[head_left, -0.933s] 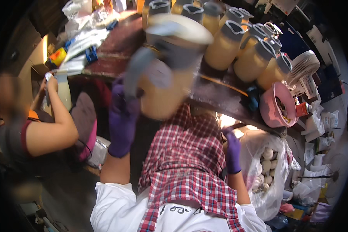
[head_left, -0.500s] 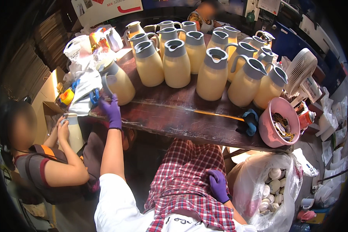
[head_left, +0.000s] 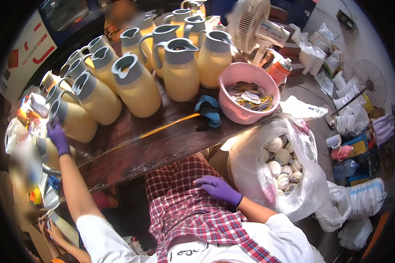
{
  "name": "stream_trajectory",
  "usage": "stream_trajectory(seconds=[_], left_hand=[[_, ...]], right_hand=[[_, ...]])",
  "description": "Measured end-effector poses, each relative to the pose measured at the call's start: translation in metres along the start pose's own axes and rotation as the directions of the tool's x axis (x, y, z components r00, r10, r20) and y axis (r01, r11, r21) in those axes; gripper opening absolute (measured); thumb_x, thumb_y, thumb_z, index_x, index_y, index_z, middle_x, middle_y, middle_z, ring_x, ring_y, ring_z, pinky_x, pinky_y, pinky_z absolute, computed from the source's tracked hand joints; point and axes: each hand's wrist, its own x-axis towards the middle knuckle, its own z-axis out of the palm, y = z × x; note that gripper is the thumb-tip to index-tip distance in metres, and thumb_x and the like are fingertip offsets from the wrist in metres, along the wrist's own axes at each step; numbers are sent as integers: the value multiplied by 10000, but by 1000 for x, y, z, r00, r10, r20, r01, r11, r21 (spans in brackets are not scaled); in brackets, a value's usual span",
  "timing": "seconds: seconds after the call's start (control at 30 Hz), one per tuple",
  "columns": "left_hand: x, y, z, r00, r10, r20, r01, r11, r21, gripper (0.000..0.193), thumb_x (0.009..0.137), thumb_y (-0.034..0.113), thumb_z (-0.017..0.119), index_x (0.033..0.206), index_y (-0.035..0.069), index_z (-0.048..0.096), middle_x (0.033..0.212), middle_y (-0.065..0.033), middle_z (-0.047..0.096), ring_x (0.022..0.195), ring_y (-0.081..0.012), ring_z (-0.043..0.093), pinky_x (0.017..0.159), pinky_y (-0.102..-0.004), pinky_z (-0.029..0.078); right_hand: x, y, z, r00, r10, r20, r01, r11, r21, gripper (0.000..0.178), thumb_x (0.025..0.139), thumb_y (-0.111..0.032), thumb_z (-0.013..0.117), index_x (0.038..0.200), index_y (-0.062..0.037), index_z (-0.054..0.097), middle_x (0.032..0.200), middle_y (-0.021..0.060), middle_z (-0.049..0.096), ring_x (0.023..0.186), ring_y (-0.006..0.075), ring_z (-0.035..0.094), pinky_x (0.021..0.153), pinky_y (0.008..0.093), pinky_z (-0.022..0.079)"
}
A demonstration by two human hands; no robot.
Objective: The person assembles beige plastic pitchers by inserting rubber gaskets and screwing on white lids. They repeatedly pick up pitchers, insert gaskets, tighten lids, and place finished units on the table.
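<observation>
My gloved left hand (head_left: 59, 138) reaches to the near left of the table, fingers at the grey collar of a cream insulated jug (head_left: 77, 123), appearing to grip it; the handle is not clearly visible. Just left of this hand stands another cream jug (head_left: 53, 153), partly hidden by my wrist. My right hand (head_left: 218, 189), in a purple glove too, hovers over the checked apron (head_left: 180, 206) with its fingers stretched out and nothing in them. Several more cream jugs with grey tops, among them a front one (head_left: 138, 92), crowd the dark wooden table (head_left: 131, 151).
A pink tub (head_left: 245, 115) of small metal-looking parts sits at the table's right end, beside a blue-black cloth band (head_left: 208, 111). Below is a clear plastic bag (head_left: 245, 171) of round white lids. A fan (head_left: 245, 24) stands behind. Co-worker's hands (head_left: 50, 232) hold a jug at lower left.
The view has swung right. My left hand has gone from the leftmost jug to the collar of the neighbouring one. My right hand has moved off the lap's side, its fingers now extended.
</observation>
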Motion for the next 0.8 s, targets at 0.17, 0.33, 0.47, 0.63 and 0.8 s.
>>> stream_trajectory(seconds=[0.17,0.33,0.47,0.63,0.8], left_hand=[[-83,60,-68,992,-122,-23,123,992,32,293,1070,275,530,1241,41,573,1147,-66,618,1058,-165,568,962,-341,461],[-150,83,-79,987,-62,150,92,974,-206,336,1053,317,537,1248,43,540,1158,-89,606,1079,-183,583,982,-341,466],[-205,184,17,923,135,361,-21,953,-301,384,1018,283,545,1296,20,501,1252,-142,612,1126,-213,603,1023,-334,459],[-219,228,64,894,201,400,-85,954,-288,399,1100,237,385,1413,7,473,1406,-147,551,1296,-240,540,1109,-374,417],[-282,196,2,986,-161,-36,151,969,-196,369,1103,243,394,1374,34,533,1297,-96,593,1186,-192,587,1041,-344,463]], right_hand=[[19,-110,-131,904,-375,-204,357,926,-120,329,922,63,520,1193,-12,691,1148,104,708,1065,190,667,953,329,519],[115,-156,-243,867,-408,-285,195,805,-560,278,938,-107,557,1154,-30,715,1090,127,729,1043,250,697,935,342,527],[191,-122,-274,966,-243,-92,-21,278,-960,288,910,-216,564,1118,-120,738,1106,158,722,1025,309,700,876,431,546],[231,-96,-276,964,-89,-249,-256,-87,-963,195,867,-241,630,976,-158,769,990,163,716,1009,331,689,808,462,556],[184,-152,-274,796,-521,-308,-206,246,-947,205,846,-278,682,961,-130,765,1001,152,714,881,336,707,788,444,559]])
